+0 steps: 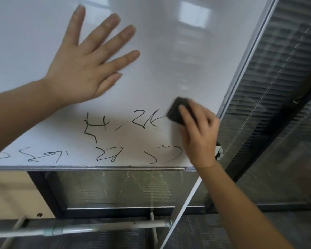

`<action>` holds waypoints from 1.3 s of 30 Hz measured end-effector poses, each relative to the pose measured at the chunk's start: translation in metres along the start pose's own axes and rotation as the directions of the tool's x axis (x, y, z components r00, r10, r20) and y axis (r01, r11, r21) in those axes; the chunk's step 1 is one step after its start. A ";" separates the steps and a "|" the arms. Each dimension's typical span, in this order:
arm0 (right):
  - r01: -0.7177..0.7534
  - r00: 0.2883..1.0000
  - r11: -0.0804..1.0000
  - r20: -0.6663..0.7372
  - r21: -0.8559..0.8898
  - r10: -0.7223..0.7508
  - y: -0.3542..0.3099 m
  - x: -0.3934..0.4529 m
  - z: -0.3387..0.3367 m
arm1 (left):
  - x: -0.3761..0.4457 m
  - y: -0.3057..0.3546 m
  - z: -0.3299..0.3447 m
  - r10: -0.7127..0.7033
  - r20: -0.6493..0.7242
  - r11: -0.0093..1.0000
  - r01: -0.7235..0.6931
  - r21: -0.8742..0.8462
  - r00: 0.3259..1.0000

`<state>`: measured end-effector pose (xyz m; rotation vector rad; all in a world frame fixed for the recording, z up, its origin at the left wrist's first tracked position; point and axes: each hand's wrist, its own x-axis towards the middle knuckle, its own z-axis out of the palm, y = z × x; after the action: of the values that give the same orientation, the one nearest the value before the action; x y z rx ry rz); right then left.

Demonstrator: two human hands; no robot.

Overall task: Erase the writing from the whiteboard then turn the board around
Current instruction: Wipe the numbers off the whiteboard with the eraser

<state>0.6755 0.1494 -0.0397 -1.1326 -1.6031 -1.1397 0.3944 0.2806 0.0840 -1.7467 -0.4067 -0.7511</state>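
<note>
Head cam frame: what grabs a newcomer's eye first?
The big glossy white whiteboard fills the upper frame, with black marker scribbles along its lower part. The left hand presses flat with spread fingers on the board at upper left. The right hand grips a dark rectangular eraser against the board near its right edge, beside the scribbles.

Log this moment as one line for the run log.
left hand flat on whiteboard | right hand wiping with eraser | writing partly left | board not turned
</note>
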 end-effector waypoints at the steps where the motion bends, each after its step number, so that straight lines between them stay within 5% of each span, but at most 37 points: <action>1: -0.050 0.998 0.999 -0.022 -0.006 0.050 0.001 0.004 -0.002 | 0.002 0.001 0.000 0.000 -0.002 1.000 0.000 0.006 1.000; 10: 0.124 0.984 0.991 0.123 0.050 -0.130 -0.052 -0.020 0.021 | -0.002 -0.005 -0.001 -0.009 0.021 1.000 0.008 0.030 1.000; 16: -0.014 1.000 1.000 0.019 0.013 0.014 -0.032 0.031 0.014 | 0.003 0.002 -0.004 -0.015 0.054 1.000 0.015 0.004 0.998; 19: 0.179 0.975 0.982 0.123 0.064 -0.185 -0.054 0.006 0.021 | 0.003 -0.001 -0.004 -0.018 0.062 1.000 0.018 -0.012 0.998; 23: 0.457 0.833 0.875 0.267 0.160 -0.484 -0.057 -0.005 0.022 | -0.001 -0.003 -0.003 -0.029 0.057 0.999 0.028 0.022 0.998; 28: 0.294 0.945 0.952 0.122 0.083 -0.302 -0.042 0.051 0.025 | 0.004 -0.001 -0.006 -0.018 0.059 1.000 0.018 -0.009 0.998; 35: 0.443 0.853 0.891 0.258 0.103 -0.454 -0.058 -0.002 0.029 | 0.002 -0.004 -0.003 -0.023 0.043 1.000 0.023 -0.011 0.999; 39: 0.376 0.908 0.924 0.169 0.071 -0.382 -0.062 0.024 0.028 | 0.002 -0.003 -0.002 -0.015 0.032 1.000 0.015 -0.008 0.999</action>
<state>0.6069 0.1705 -0.0360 -0.9439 -2.0421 -1.2742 0.3938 0.2793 0.0878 -1.7673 -0.4395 -0.7375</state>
